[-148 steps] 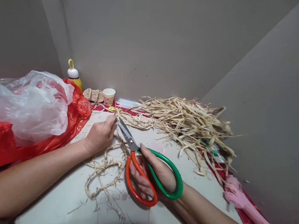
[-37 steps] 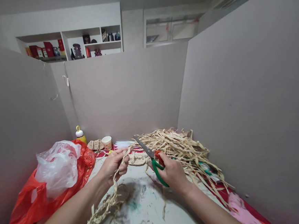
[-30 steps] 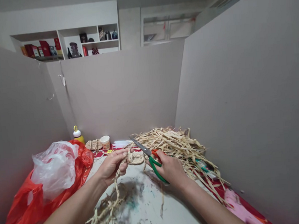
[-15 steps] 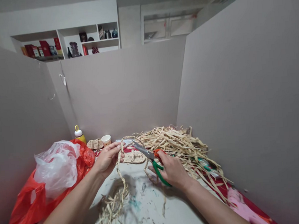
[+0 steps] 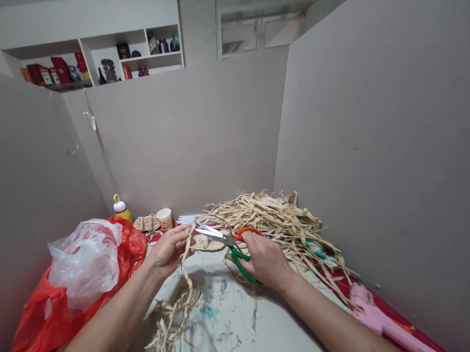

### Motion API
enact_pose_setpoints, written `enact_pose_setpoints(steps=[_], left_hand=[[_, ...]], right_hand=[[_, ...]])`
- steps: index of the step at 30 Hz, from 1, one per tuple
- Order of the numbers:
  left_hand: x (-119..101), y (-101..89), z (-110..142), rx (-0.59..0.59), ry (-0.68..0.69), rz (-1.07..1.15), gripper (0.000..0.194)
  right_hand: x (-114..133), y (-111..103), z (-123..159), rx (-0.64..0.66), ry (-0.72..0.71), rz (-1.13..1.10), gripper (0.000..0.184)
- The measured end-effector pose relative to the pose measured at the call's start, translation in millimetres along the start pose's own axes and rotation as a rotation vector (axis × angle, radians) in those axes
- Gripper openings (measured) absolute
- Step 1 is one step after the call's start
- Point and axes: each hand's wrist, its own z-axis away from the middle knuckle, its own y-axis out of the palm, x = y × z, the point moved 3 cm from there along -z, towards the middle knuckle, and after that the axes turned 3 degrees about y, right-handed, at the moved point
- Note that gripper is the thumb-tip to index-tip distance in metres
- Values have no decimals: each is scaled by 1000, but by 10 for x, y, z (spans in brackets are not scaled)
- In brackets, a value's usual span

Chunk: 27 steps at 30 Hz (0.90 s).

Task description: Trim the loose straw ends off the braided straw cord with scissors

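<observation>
Well, on the white tabletop, a tangled heap of dry straw-coloured strips lies far right. Your left hand pinches a twisted straw cord hanging toward near left; your right hand grips green-and-orange-handled metal scissors, blades parted near the cord's top.

Scissors now open; blades looked shut 0.5 s ago. Tips now right beside the braid at the left hand, vs. a clear gap then. Right hand now back-up, was palm-up 4.9 s ago. Braid was looped on the table, now hangs from left hand. Camera tilted up: wall shelves now in view.
</observation>
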Motion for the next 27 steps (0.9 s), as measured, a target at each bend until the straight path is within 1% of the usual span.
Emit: enact_pose_setpoints(steps=[4, 8, 13, 19, 27], left_hand=[[21, 12, -9, 8, 11, -8, 26], [37, 19, -16, -43, 52, -49, 19], [75, 7, -32, -67, 79, -71, 19], [91, -23, -50, -83, 110, -91, 22], [36, -5, -37, -113, 93, -86, 18]], right_hand=[[6, -10, -15, 8, 12, -8, 34], [17, -28, -22, 6, 13, -25, 34], [34, -55, -5, -18, 5, -98, 32], [25, -43, 15, -6, 23, -104, 31], [9, -37, 16, -8, 38, -106, 30]])
